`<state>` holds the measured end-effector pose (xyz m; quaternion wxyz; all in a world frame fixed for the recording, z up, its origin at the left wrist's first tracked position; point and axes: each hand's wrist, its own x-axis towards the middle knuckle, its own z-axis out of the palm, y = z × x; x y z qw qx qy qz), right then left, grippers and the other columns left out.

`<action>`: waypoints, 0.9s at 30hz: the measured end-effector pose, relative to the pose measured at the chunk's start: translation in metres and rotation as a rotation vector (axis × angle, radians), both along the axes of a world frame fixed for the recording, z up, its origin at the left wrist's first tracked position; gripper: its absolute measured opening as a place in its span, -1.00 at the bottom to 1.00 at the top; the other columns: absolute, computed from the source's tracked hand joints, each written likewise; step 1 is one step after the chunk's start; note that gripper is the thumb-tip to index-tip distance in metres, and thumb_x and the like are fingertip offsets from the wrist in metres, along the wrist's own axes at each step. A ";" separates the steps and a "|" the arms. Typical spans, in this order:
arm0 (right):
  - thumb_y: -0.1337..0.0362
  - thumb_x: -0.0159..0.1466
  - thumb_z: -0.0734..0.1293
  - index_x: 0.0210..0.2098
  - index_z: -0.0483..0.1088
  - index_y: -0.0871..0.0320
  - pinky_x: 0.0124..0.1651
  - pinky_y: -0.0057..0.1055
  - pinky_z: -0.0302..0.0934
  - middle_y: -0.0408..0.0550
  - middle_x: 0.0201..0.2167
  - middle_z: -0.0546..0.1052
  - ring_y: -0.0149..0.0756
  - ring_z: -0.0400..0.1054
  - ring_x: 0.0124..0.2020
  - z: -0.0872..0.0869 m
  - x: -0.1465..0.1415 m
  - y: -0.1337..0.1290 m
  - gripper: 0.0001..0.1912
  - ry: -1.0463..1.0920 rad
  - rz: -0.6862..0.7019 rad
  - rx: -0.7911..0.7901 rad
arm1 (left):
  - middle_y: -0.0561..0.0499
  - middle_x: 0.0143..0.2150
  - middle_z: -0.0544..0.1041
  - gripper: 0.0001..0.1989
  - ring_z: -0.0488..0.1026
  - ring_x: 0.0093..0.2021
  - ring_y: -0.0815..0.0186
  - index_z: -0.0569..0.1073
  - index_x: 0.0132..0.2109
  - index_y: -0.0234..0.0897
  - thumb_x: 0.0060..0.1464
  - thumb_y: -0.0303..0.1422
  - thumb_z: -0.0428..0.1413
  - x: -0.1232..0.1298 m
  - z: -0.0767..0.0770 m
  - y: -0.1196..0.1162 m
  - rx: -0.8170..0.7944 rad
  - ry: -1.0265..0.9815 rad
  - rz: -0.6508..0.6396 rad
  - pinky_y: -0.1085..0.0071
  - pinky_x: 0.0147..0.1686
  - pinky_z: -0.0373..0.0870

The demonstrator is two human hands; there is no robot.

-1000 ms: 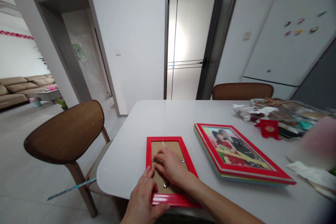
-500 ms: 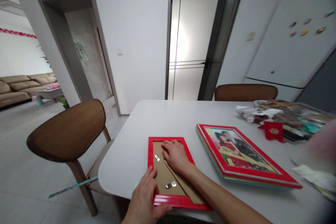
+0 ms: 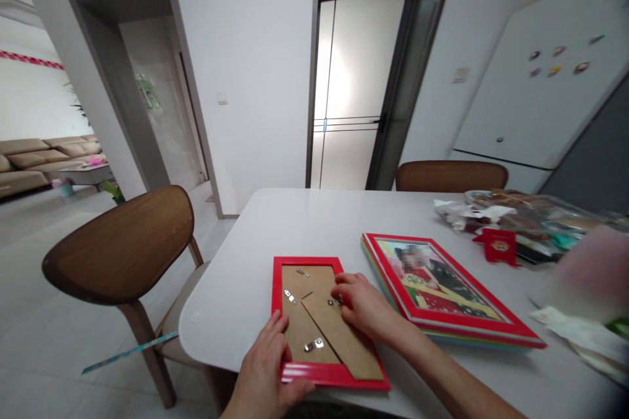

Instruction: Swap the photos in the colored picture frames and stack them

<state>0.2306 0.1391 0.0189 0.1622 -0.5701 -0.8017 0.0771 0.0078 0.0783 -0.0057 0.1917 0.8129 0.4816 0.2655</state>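
Observation:
A red picture frame point(image 3: 278, 285) lies face down at the table's near edge, its brown backing board point(image 3: 299, 321) and stand flap point(image 3: 339, 337) showing. My left hand point(image 3: 263, 366) grips the frame's lower left corner, thumb along the near rim. At the right side, the bent fingers of my right hand point(image 3: 366, 308) press on a small metal clip point(image 3: 335, 302), which they partly cover. Other metal clips sit along the far, left and near sides, such as the near clip point(image 3: 313, 344). To the right rests a stack of frames, topped by a red-framed photo point(image 3: 452, 281).
The white table point(image 3: 304, 216) has a rounded left corner. Plastic-wrapped items point(image 3: 545, 209), a red card point(image 3: 500, 246) and white tissue point(image 3: 574, 330) lie on its right side. One wooden chair point(image 3: 122, 242) stands at the left, another chair point(image 3: 451, 175) behind the table.
My right hand has moved right and nearer, from the top of the backing board to the right-hand clip. The far clip is now uncovered. My left hand keeps its grip on the corner.

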 end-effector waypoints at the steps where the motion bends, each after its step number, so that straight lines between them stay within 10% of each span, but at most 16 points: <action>1: 0.47 -0.02 0.18 -0.37 0.44 0.14 -0.15 -0.41 0.04 -0.03 -0.22 0.40 -0.25 0.18 -0.17 -0.002 0.000 -0.001 -0.71 0.000 -0.011 0.010 | -0.28 0.06 0.28 -0.71 0.11 0.12 0.01 0.34 -0.45 -0.27 -0.30 -0.19 0.21 0.000 0.000 0.000 0.001 -0.002 0.000 0.07 -0.01 0.18; 18: 0.28 -0.07 0.27 -0.21 0.36 0.11 -0.18 -0.39 0.09 0.00 -0.25 0.37 -0.24 0.23 -0.23 -0.003 -0.029 -0.042 -0.62 0.164 -0.054 -0.046 | -0.28 0.06 0.28 -0.57 0.13 0.11 0.01 0.36 -0.28 -0.30 -0.32 -0.16 0.22 -0.004 -0.009 0.002 0.038 -0.088 -0.022 0.10 0.00 0.18; 27: 0.33 -0.07 0.24 -0.26 0.39 0.15 -0.13 -0.38 0.10 0.00 -0.28 0.38 -0.24 0.23 -0.21 0.041 -0.033 -0.043 -0.67 0.242 -0.063 0.007 | -0.20 0.02 0.34 -0.51 0.27 0.03 0.21 0.10 0.04 -0.36 -0.05 -0.32 0.01 0.011 0.010 0.013 -0.226 -0.719 0.115 0.24 0.01 0.19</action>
